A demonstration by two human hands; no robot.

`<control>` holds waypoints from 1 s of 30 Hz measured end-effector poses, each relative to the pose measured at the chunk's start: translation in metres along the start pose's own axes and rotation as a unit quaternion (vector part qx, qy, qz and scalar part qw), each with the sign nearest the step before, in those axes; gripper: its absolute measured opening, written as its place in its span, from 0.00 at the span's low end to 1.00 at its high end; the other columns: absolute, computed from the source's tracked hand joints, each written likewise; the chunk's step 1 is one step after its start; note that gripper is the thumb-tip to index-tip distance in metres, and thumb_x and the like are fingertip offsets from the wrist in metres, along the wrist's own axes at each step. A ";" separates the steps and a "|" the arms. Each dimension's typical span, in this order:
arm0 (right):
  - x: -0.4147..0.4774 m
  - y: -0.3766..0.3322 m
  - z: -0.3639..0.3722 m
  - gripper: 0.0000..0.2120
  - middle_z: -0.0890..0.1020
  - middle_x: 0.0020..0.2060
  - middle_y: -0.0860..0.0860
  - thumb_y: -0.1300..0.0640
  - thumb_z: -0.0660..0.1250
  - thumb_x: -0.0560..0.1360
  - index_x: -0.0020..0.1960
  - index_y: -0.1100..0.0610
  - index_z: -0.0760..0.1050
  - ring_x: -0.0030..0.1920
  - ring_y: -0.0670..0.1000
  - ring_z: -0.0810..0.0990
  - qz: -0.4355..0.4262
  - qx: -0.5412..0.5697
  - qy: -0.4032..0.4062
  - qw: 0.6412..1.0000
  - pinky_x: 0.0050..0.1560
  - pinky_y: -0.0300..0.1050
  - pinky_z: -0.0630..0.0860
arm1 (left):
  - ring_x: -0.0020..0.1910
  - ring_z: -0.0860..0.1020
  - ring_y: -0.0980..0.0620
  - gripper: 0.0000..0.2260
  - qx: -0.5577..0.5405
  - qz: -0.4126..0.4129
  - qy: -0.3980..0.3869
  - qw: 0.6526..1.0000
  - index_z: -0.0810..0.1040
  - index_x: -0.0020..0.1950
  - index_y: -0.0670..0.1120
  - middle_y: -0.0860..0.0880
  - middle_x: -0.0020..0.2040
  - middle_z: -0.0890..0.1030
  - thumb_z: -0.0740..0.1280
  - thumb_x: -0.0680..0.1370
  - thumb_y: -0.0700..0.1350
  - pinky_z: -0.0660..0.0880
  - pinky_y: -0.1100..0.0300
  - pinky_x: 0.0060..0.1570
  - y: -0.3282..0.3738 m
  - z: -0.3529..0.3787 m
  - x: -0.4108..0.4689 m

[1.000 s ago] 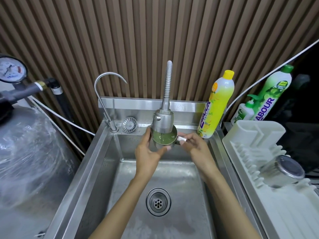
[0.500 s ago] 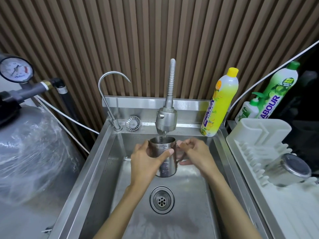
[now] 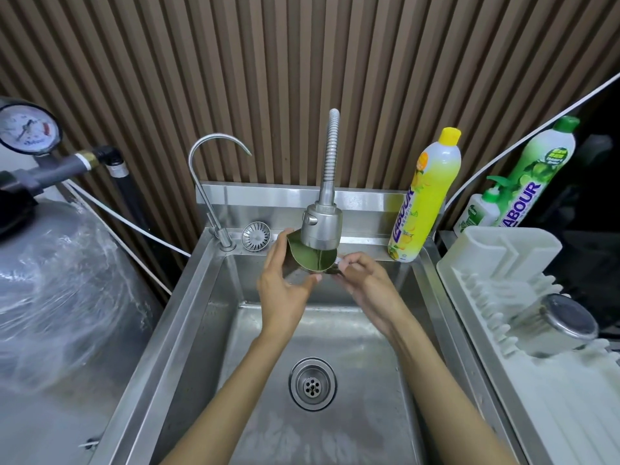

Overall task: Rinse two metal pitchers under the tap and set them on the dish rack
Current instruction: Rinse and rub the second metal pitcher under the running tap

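A metal pitcher (image 3: pixel 310 260) is held up right under the spray head of the flexible tap (image 3: pixel 321 228), over the back of the steel sink (image 3: pixel 188 317). Its mouth faces me and water runs into it. My left hand (image 3: pixel 285 286) wraps its body from the left. My right hand (image 3: pixel 365 280) pinches its handle on the right. The tap head hides the pitcher's far rim. A second metal pitcher (image 3: pixel 557 325) lies on its side on the white dish rack (image 3: pixel 476 270) at the right, bottom towards me.
A thin gooseneck tap (image 3: pixel 204 182) and a loose strainer (image 3: pixel 256 235) sit at the sink's back left. A yellow soap bottle (image 3: pixel 424 199) stands on the back ledge; green bottles (image 3: pixel 530 182) behind the rack. The drain (image 3: pixel 312 384) is below. A wrapped tank (image 3: pixel 50 290) fills the left.
Half a second ago the pitcher was lowered, upright over the basin. Both hands have since lifted it back up against the tap head and tilted its mouth towards me.
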State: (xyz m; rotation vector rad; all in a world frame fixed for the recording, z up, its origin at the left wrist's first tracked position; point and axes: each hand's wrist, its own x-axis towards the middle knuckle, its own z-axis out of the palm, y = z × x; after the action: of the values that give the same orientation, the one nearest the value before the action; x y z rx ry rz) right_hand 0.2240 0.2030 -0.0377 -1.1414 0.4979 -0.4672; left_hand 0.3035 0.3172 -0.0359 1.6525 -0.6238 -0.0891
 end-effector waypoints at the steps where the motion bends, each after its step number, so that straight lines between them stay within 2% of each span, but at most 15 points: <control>1: 0.000 0.005 0.002 0.08 0.80 0.47 0.57 0.68 0.59 0.77 0.40 0.60 0.69 0.53 0.54 0.77 0.015 0.040 -0.015 0.999 0.58 0.42 0.76 | 0.56 0.71 0.73 0.36 0.023 0.023 0.002 0.999 0.70 0.68 0.48 0.54 0.62 0.75 0.76 0.62 0.32 0.67 0.77 0.57 0.003 -0.004 -0.001; 3: -0.001 0.016 0.004 0.08 0.79 0.49 0.62 0.68 0.59 0.77 0.41 0.60 0.70 0.54 0.59 0.77 0.038 0.077 -0.027 0.996 0.59 0.46 0.76 | 0.57 0.70 0.71 0.35 0.066 0.051 0.006 0.997 0.71 0.68 0.46 0.52 0.61 0.73 0.76 0.62 0.33 0.66 0.77 0.59 0.004 -0.010 -0.006; 5: -0.007 0.017 0.004 0.07 0.80 0.45 0.61 0.67 0.60 0.77 0.40 0.60 0.71 0.48 0.57 0.81 0.049 0.068 -0.025 0.996 0.55 0.47 0.79 | 0.59 0.71 0.60 0.36 0.108 0.044 0.014 0.993 0.72 0.68 0.46 0.51 0.58 0.72 0.79 0.62 0.39 0.67 0.71 0.60 0.003 -0.011 -0.012; 7: -0.014 0.012 0.003 0.07 0.82 0.37 0.55 0.64 0.60 0.78 0.41 0.60 0.72 0.39 0.51 0.83 0.047 -0.015 -0.016 0.999 0.48 0.46 0.82 | 0.57 0.69 0.53 0.39 0.147 0.001 0.035 0.988 0.71 0.69 0.48 0.50 0.55 0.71 0.80 0.60 0.48 0.65 0.65 0.58 0.003 -0.012 -0.016; 9: -0.020 0.006 0.003 0.07 0.84 0.33 0.51 0.60 0.61 0.78 0.43 0.60 0.74 0.35 0.48 0.84 0.043 -0.111 -0.007 0.993 0.42 0.46 0.82 | 0.55 0.69 0.52 0.40 0.170 -0.041 0.041 0.984 0.70 0.69 0.48 0.51 0.51 0.70 0.79 0.60 0.55 0.64 0.63 0.56 0.004 -0.011 -0.019; 10: -0.023 0.001 0.002 0.08 0.84 0.34 0.52 0.59 0.61 0.78 0.44 0.61 0.75 0.35 0.49 0.84 0.041 -0.144 0.005 0.989 0.40 0.46 0.83 | 0.54 0.71 0.51 0.37 0.176 -0.057 0.032 0.982 0.72 0.68 0.49 0.51 0.50 0.70 0.77 0.61 0.57 0.66 0.62 0.55 0.005 -0.011 -0.021; 12: -0.023 -0.010 0.000 0.08 0.84 0.37 0.56 0.56 0.63 0.77 0.42 0.60 0.76 0.35 0.51 0.84 0.034 -0.213 0.040 0.976 0.37 0.47 0.83 | 0.50 0.75 0.50 0.25 0.162 -0.080 0.009 0.984 0.78 0.56 0.50 0.50 0.46 0.73 0.75 0.64 0.59 0.69 0.61 0.50 0.004 -0.009 -0.023; 14: -0.019 -0.022 -0.002 0.10 0.84 0.37 0.58 0.54 0.65 0.76 0.38 0.57 0.75 0.36 0.54 0.84 0.017 -0.298 0.068 0.952 0.39 0.51 0.82 | 0.46 0.78 0.52 0.17 0.124 -0.112 -0.020 0.986 0.78 0.46 0.51 0.49 0.44 0.76 0.74 0.65 0.59 0.70 0.64 0.46 -0.001 -0.006 -0.022; 16: -0.015 -0.031 -0.003 0.12 0.85 0.35 0.56 0.52 0.66 0.74 0.34 0.54 0.73 0.38 0.56 0.84 -0.023 -0.421 0.083 0.903 0.46 0.55 0.80 | 0.46 0.81 0.56 0.15 0.064 -0.142 -0.063 0.986 0.79 0.48 0.53 0.50 0.46 0.81 0.75 0.66 0.57 0.73 0.68 0.45 -0.004 -0.004 -0.019; 18: -0.015 -0.039 -0.001 0.11 0.84 0.37 0.55 0.52 0.66 0.74 0.34 0.53 0.72 0.42 0.57 0.82 -0.054 -0.513 0.093 0.852 0.50 0.52 0.78 | 0.46 0.82 0.59 0.16 -0.004 -0.166 -0.098 0.981 0.79 0.52 0.52 0.50 0.48 0.84 0.76 0.67 0.51 0.75 0.73 0.45 -0.007 0.001 -0.018; 21: -0.015 -0.049 0.001 0.09 0.83 0.39 0.55 0.55 0.66 0.75 0.36 0.54 0.71 0.43 0.55 0.80 -0.100 -0.541 0.102 0.829 0.47 0.48 0.75 | 0.49 0.82 0.59 0.18 -0.071 -0.171 -0.099 0.978 0.79 0.51 0.51 0.51 0.48 0.85 0.77 0.64 0.50 0.76 0.67 0.51 -0.008 0.009 -0.016; 23: -0.011 -0.051 -0.001 0.09 0.81 0.36 0.54 0.56 0.67 0.74 0.36 0.54 0.71 0.39 0.52 0.78 -0.106 -0.496 0.097 0.857 0.44 0.45 0.73 | 0.51 0.81 0.61 0.22 -0.070 -0.145 -0.070 0.984 0.78 0.53 0.51 0.56 0.49 0.84 0.78 0.62 0.51 0.74 0.63 0.56 -0.007 0.013 -0.012; 26: -0.007 -0.041 -0.001 0.07 0.79 0.34 0.48 0.61 0.67 0.74 0.40 0.57 0.71 0.34 0.40 0.76 -0.086 -0.323 0.062 0.940 0.40 0.36 0.71 | 0.58 0.75 0.62 0.33 -0.053 -0.098 0.004 0.994 0.70 0.68 0.46 0.59 0.59 0.76 0.78 0.64 0.40 0.68 0.66 0.60 0.002 0.014 -0.009; 28: -0.005 -0.028 0.002 0.07 0.80 0.38 0.45 0.63 0.65 0.75 0.40 0.58 0.70 0.39 0.37 0.78 -0.064 -0.216 0.037 0.974 0.43 0.32 0.72 | 0.63 0.69 0.63 0.38 -0.031 -0.058 0.034 0.997 0.66 0.72 0.45 0.61 0.62 0.69 0.77 0.65 0.36 0.63 0.74 0.61 0.009 0.009 -0.006; 30: -0.003 -0.009 0.005 0.08 0.81 0.41 0.48 0.64 0.64 0.76 0.39 0.57 0.70 0.46 0.44 0.78 -0.037 -0.116 0.019 0.992 0.52 0.38 0.73 | 0.62 0.68 0.62 0.37 0.014 -0.014 0.036 0.999 0.67 0.71 0.47 0.57 0.64 0.70 0.76 0.64 0.33 0.60 0.81 0.59 0.011 0.002 -0.003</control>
State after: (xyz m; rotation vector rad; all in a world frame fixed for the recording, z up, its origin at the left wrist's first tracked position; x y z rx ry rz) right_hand 0.2239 0.2054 -0.0266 -1.3798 0.5539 -0.5052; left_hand 0.2962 0.3167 -0.0267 1.6847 -0.5499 -0.0417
